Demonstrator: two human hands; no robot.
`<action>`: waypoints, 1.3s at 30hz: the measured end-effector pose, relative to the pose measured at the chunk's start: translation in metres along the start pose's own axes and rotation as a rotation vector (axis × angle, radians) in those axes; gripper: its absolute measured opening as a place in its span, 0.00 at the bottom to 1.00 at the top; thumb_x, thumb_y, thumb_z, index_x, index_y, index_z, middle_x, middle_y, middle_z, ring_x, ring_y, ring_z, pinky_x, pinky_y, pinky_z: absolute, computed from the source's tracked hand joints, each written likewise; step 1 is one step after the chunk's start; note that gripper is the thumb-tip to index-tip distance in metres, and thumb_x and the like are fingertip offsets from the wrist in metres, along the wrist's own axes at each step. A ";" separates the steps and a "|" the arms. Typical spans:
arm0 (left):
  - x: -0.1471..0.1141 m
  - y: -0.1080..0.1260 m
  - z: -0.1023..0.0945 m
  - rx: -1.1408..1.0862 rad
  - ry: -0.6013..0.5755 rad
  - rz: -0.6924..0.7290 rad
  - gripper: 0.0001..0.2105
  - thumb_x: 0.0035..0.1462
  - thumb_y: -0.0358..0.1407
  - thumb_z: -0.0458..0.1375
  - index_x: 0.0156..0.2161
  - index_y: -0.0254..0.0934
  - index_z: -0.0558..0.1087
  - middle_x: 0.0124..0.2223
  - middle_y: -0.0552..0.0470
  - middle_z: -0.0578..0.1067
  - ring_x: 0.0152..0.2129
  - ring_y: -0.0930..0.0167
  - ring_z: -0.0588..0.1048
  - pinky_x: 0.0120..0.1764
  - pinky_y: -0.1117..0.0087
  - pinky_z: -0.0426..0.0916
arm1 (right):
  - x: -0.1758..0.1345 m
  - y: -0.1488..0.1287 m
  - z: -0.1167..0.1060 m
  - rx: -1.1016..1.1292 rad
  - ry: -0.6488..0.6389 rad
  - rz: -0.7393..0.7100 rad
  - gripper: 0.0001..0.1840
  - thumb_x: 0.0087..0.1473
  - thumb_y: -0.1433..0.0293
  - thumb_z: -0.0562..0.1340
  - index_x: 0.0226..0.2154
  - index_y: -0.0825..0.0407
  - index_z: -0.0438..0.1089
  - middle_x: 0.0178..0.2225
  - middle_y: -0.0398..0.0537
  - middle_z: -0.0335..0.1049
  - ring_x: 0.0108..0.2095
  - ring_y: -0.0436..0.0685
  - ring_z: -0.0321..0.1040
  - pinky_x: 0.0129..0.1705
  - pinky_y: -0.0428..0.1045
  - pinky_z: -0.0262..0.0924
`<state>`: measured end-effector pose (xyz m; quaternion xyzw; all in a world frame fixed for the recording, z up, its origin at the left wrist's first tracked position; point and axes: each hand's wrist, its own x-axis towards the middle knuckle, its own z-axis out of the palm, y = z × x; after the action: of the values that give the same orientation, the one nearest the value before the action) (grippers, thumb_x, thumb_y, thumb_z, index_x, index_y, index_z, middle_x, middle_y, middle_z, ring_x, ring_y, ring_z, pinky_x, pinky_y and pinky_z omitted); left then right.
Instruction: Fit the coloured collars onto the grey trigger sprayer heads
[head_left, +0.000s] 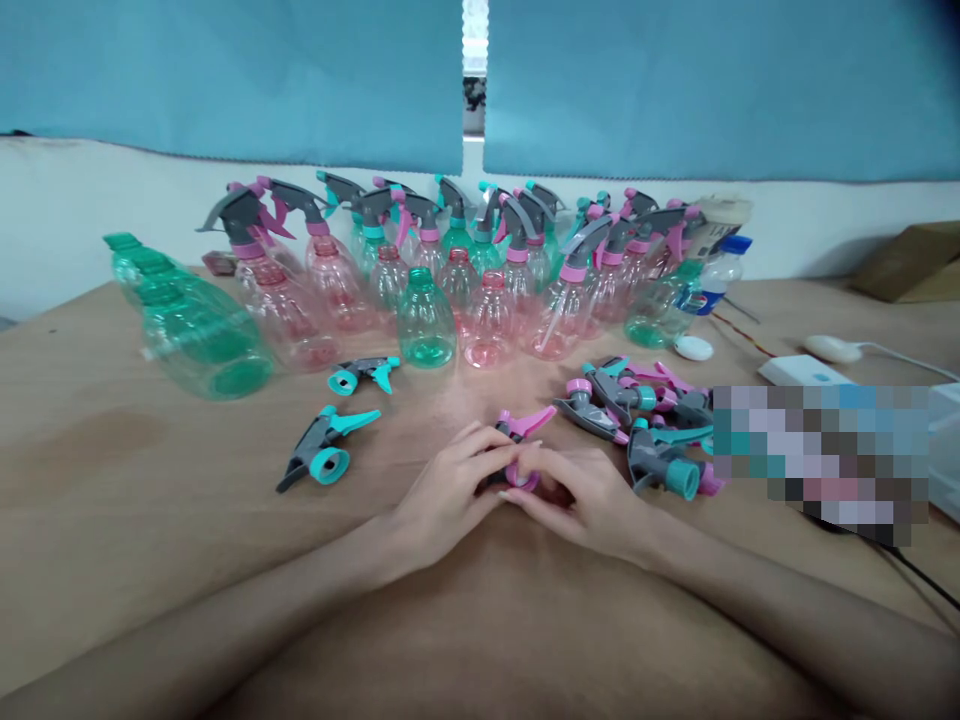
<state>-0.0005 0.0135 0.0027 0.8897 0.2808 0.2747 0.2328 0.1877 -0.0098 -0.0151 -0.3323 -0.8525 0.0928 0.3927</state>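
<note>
Both of my hands meet at the middle of the table around a grey and pink trigger spray head [527,424]. My left hand [450,478] grips its grey body, fingers wrapped round it. Pinched at its pink collar are the thumb and forefinger of my right hand [596,495]. Part of the spray head is hidden behind my fingers. Left of my hands lie two grey and turquoise spray heads [322,450]. To the right is a pile of loose spray heads [622,400], pink and turquoise. Beyond my hands stand an open green bottle [426,318] and an open pink bottle [489,322].
Several spray bottles [574,300] with heads fitted stand in rows at the back. Open green bottles [202,340] are grouped at the left. On the right are a blue-capped bottle [724,275], a white mouse [832,349], cables, a cardboard box [911,262] and a blurred patch.
</note>
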 end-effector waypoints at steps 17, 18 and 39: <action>0.001 0.000 0.000 -0.046 -0.024 -0.022 0.10 0.59 0.34 0.57 0.46 0.37 0.71 0.43 0.48 0.71 0.40 0.67 0.70 0.42 0.67 0.68 | 0.001 0.010 -0.006 -0.038 -0.032 -0.024 0.15 0.61 0.63 0.55 0.26 0.52 0.67 0.21 0.42 0.67 0.21 0.48 0.63 0.24 0.45 0.55; 0.002 0.000 -0.001 -0.057 -0.012 -0.041 0.11 0.58 0.34 0.58 0.47 0.38 0.71 0.44 0.49 0.71 0.41 0.68 0.71 0.43 0.67 0.67 | 0.001 0.010 -0.007 -0.010 -0.026 0.008 0.15 0.61 0.64 0.54 0.27 0.52 0.67 0.22 0.42 0.68 0.22 0.48 0.63 0.25 0.44 0.56; 0.001 0.002 -0.002 -0.133 0.297 -0.247 0.12 0.53 0.32 0.62 0.44 0.40 0.73 0.39 0.53 0.72 0.29 0.74 0.70 0.30 0.74 0.67 | 0.000 0.009 -0.001 0.415 0.226 0.507 0.12 0.56 0.63 0.59 0.42 0.49 0.60 0.31 0.44 0.72 0.27 0.52 0.72 0.29 0.47 0.69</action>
<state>-0.0004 0.0130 0.0060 0.7810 0.4002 0.3900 0.2789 0.1927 -0.0032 -0.0177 -0.4546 -0.6570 0.3214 0.5083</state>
